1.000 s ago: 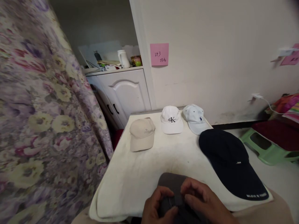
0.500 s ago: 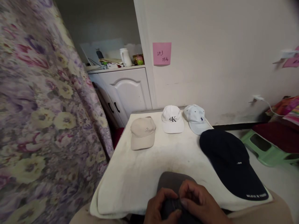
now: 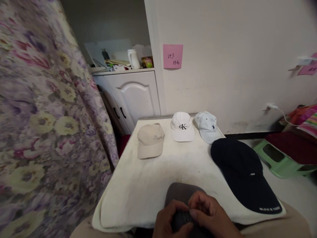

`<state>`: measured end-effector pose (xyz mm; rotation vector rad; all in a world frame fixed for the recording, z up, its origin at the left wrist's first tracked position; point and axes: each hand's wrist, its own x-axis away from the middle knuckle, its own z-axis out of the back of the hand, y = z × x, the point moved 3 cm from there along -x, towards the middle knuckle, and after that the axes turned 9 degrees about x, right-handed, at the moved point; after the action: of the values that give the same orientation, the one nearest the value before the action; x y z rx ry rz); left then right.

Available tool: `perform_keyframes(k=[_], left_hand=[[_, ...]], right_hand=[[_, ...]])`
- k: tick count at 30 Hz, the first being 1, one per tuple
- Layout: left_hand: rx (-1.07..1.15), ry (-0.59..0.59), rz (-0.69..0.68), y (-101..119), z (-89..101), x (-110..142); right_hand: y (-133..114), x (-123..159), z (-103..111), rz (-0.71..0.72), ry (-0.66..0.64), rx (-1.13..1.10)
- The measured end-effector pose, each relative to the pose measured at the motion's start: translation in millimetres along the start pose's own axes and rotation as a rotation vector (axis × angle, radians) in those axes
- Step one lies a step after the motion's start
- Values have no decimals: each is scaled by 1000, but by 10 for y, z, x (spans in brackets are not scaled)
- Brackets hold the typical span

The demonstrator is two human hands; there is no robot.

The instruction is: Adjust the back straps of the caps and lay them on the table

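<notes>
At the near edge of the cloth-covered table (image 3: 138, 185) lies a dark grey cap (image 3: 182, 192), its brim turned away from me. My left hand (image 3: 170, 219) is closed on the cap's near part, thumb and fingers gripping the fabric. Beside it, my right hand (image 3: 210, 211) pinches at the same part of the cap, fingertips meeting those of the left. What exactly lies between the fingertips is hidden. A large navy cap (image 3: 242, 175) rests to the right of my hands.
Toward the back sit a beige cap (image 3: 150, 141), a white cap (image 3: 182, 127) and a pale blue cap (image 3: 206, 126). A floral curtain (image 3: 49, 125) hangs at left. A green stool (image 3: 272, 158) stands on the right; a white cabinet (image 3: 135, 96) is behind.
The view has shifted very slightly. Both hands stay on the grey cap with almost the same grip; the other caps have not moved.
</notes>
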<state>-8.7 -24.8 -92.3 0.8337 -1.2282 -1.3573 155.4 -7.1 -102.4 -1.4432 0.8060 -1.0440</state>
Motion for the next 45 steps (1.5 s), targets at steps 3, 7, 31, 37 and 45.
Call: perform_keyframes(k=[3,7,31,37,45], left_hand=[[56,-13,-83,-10,-21,-21],[22,3,-211,-55,-56,-68],[-152,-138,-122,126,-198,-120],[-205,-151,-72,211,-248,-99],[-123,-201,-63,274,-227,-14]], right_hand=[[54,-29,4,-17,-21,-11],[147,-66,22,23,-57,-53],[25,77,240,49,-89,124],[51,111,272,56,3,359],[71,133,291,63,-50,190]])
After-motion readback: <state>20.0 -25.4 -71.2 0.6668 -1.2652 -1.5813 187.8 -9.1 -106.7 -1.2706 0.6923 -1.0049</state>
